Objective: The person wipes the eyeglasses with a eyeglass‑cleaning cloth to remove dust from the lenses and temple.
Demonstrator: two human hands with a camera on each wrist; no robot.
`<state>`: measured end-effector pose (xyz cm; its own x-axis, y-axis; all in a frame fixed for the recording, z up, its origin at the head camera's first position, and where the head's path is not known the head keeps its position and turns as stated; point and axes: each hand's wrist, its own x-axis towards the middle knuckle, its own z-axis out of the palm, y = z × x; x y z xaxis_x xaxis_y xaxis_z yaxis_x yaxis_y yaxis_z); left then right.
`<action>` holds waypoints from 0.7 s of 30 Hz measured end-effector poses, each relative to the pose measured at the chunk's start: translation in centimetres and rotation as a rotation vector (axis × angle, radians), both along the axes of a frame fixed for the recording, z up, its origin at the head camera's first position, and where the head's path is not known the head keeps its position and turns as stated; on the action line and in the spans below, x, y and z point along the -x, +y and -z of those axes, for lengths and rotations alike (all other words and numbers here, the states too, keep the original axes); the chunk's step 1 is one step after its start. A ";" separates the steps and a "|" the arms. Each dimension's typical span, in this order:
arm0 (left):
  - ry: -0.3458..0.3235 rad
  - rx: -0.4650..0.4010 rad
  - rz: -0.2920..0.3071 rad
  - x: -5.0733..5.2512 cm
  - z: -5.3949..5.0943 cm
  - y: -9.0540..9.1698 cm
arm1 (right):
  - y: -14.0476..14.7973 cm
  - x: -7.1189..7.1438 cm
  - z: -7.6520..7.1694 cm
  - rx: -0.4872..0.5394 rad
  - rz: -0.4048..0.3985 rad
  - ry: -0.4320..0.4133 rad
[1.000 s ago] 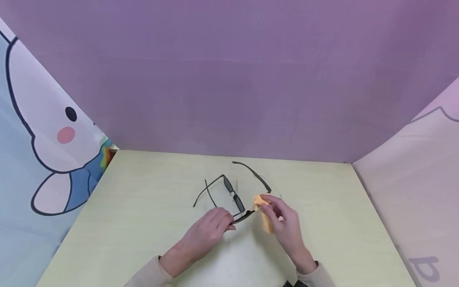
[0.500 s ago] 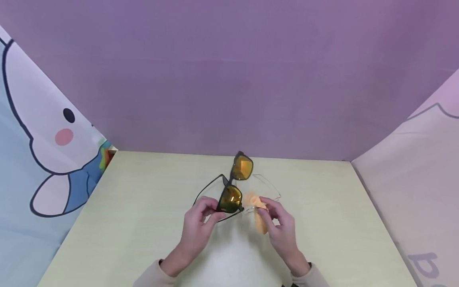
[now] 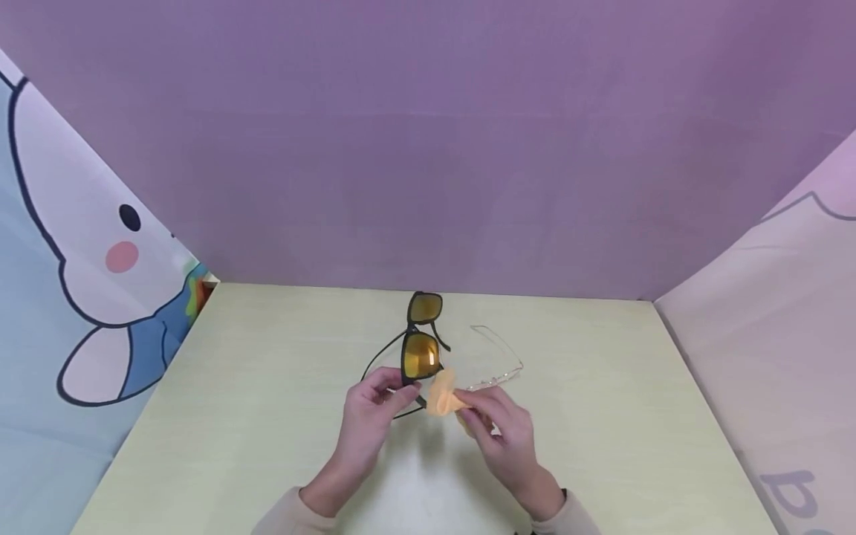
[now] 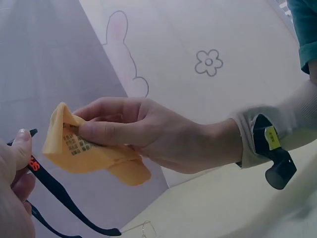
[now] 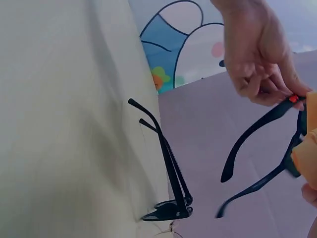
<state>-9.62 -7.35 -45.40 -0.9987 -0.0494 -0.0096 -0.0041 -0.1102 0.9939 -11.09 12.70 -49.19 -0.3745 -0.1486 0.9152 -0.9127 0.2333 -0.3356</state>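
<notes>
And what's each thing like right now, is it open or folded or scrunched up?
Yellow-lensed sunglasses: unfolded, held in left hand
Orange cloth: bunched, pinched in right hand
Black glasses: unfolded, on the table
Wire-framed glasses: one arm out, partly hidden, on the table

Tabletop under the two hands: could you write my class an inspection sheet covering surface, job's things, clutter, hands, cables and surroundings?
Surface: pale tabletop, with soft shadows.
Job's things: yellow-lensed sunglasses, raised; orange cloth, printed.
Clutter: dark glasses and wire-framed glasses on the tabletop.
Hands: left hand grips the sunglasses; right hand pinches the cloth close by, contact unclear.
Cables: nothing seen.
Surroundings: purple backdrop, cartoon panel at left.
</notes>
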 end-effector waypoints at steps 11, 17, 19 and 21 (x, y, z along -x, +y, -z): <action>-0.118 -0.119 0.039 0.0 -0.6 0.9 | -0.7 0.5 -2.9 -0.384 0.117 0.346; -0.213 -0.182 0.049 -0.1 -1.0 1.0 | -1.0 0.3 -2.2 -0.402 0.064 0.319; -0.226 -0.208 0.032 -0.1 -1.1 0.8 | -0.8 0.2 -1.9 -0.437 0.033 0.307; -0.235 -0.231 0.013 0.1 -1.0 0.4 | -0.6 0.1 -1.5 -0.488 0.006 0.285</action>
<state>-9.67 -6.94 -44.38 -0.9683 -0.0066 -0.2497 -0.2335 -0.3314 0.9141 -11.17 12.05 -47.71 -0.1248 -0.5784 0.8062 -0.9495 0.3054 0.0722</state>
